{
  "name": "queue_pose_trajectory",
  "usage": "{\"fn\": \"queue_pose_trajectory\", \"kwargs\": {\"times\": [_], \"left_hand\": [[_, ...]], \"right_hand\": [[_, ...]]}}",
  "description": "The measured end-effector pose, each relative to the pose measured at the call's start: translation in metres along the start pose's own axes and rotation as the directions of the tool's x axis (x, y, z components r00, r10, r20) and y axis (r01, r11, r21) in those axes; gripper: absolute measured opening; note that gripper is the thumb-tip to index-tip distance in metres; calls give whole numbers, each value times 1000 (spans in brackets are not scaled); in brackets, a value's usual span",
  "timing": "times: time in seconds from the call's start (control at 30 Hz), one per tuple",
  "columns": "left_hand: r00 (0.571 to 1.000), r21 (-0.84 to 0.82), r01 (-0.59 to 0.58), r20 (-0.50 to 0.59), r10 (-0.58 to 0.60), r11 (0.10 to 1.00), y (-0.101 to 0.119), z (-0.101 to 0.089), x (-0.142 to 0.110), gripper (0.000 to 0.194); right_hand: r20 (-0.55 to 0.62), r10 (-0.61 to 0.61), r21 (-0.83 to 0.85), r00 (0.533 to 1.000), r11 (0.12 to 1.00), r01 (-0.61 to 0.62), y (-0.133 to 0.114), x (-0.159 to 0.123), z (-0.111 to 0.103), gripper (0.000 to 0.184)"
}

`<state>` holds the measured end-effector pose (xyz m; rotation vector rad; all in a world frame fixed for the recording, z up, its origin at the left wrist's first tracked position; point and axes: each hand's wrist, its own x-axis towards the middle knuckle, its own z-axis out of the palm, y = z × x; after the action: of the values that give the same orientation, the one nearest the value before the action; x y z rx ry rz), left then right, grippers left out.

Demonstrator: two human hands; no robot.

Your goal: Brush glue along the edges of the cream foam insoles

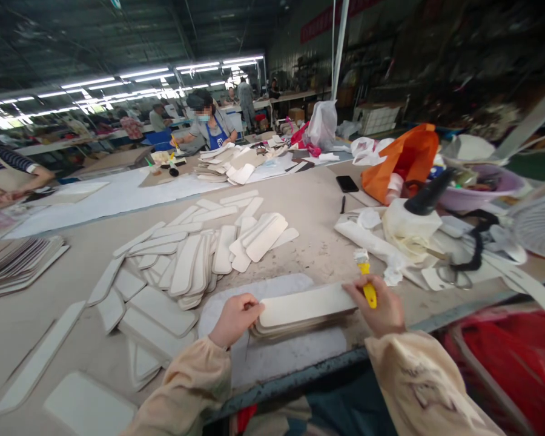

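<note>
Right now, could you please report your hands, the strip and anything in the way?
Left grip pinching pale strip at one end. Right grip at its other end, holding yellow brush. Loose pieces heaped leftward, none covering strip.

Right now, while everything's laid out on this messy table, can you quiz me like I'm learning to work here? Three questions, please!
1. Which one holds the yellow-handled brush?
A) left hand
B) right hand
C) neither
2. True or false: the left hand touches a long white piece on top of a stack.
3. Fill in the colour: the big bag just beside the black phone is ____.

Key: 1 B; 2 true; 3 orange.
</note>
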<state>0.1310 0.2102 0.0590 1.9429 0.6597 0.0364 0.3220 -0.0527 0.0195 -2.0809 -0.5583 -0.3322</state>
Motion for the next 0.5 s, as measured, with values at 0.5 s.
{"fn": "queue_pose_trajectory", "kwargs": {"times": [0.5], "left_hand": [[998,229,-10,-59,24,973,-12,4,-3,23]], "right_hand": [[106,-71,-127,992,988,84,12,-9,11,29]]}}
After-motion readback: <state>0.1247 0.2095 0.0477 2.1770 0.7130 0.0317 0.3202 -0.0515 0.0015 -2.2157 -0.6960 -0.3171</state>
